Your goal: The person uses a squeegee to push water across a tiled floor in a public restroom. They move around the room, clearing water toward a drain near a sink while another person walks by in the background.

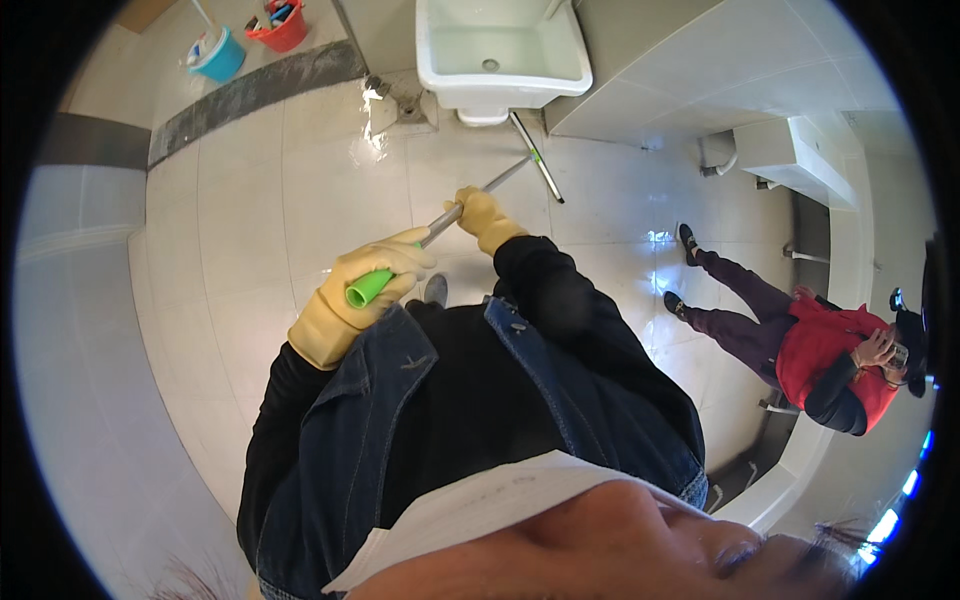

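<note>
My left hand [367, 289], in a yellow rubber glove, is closed around the handle of a floor squeegee, near its green end grip [369, 289]. Farther down the metal pole [504, 177], my right hand [480, 217] grips it in a matching glove. The pole slants away from me towards the upper right. Its long, narrow squeegee head [537, 157] rests on the pale tiled floor, just in front of a white ceramic mop sink [504, 90].
A floor drain [409, 111] lies left of the sink. Blue [219, 57] and red buckets [283, 31] with tools stand beyond a dark threshold [255, 97]. At right, a person in a red vest [825, 352] stands by the basins. The floor shows wet, shiny patches.
</note>
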The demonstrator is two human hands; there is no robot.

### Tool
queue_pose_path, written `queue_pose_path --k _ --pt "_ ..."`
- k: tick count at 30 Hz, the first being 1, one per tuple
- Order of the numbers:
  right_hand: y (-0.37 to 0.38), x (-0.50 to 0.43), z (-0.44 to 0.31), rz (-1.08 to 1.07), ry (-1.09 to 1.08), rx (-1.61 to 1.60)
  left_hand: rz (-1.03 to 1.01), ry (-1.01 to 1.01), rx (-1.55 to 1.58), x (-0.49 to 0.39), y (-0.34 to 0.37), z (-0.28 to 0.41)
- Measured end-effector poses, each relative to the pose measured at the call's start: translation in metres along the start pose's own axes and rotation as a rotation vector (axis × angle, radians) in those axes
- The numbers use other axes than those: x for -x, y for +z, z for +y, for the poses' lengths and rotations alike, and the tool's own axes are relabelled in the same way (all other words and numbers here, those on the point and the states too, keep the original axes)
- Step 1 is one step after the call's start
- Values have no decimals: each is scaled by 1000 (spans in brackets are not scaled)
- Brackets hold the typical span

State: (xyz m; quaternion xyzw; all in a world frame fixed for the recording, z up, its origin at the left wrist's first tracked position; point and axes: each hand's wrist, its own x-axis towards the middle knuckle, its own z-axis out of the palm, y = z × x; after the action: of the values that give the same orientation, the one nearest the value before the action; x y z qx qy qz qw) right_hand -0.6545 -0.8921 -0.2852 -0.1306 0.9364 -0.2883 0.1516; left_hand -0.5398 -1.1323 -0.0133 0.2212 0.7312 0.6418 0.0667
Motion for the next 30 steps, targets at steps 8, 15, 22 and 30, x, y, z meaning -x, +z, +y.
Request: queue_pose_path --k 8,15,22,30 --pt "-15 57 -46 -26 -105 -57 10 92 -53 32 1 48" --pt "-29 148 -31 83 68 -189 -130 -7 144 53 23 75" --pt "-21 200 67 115 461 -154 -218 -220 348 37 96 29" --pt "-2 120 -29 65 58 -174 57 -15 129 84 55 49"
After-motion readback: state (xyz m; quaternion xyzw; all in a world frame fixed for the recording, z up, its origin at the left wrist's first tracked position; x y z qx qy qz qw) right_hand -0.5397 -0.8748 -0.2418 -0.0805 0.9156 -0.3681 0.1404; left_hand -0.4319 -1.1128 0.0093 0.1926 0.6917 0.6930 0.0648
